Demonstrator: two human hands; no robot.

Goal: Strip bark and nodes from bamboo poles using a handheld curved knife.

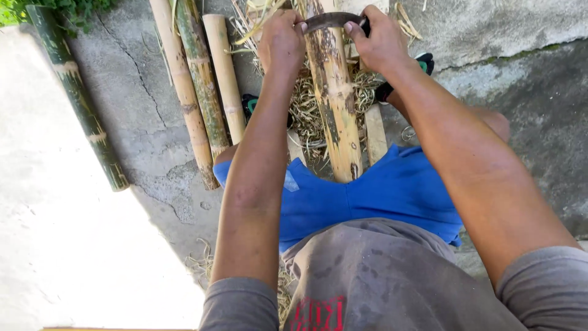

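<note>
A thick bamboo pole (335, 92), yellow with brown and green patches, runs away from my lap between my knees. A curved dark metal blade (327, 21) lies across its top. My left hand (280, 38) grips the blade's left end. At the right end, my right hand (380, 38) is closed on the blade. Both arms stretch forward over my blue shorts.
Three bamboo poles (202, 86) lie side by side on the concrete at my left, and a green one (76, 92) lies further left. Pale bamboo shavings (306, 116) are heaped under the worked pole. Black-and-green sandals (422, 64) show by my feet. A wooden slat (375, 132) lies right of the pole.
</note>
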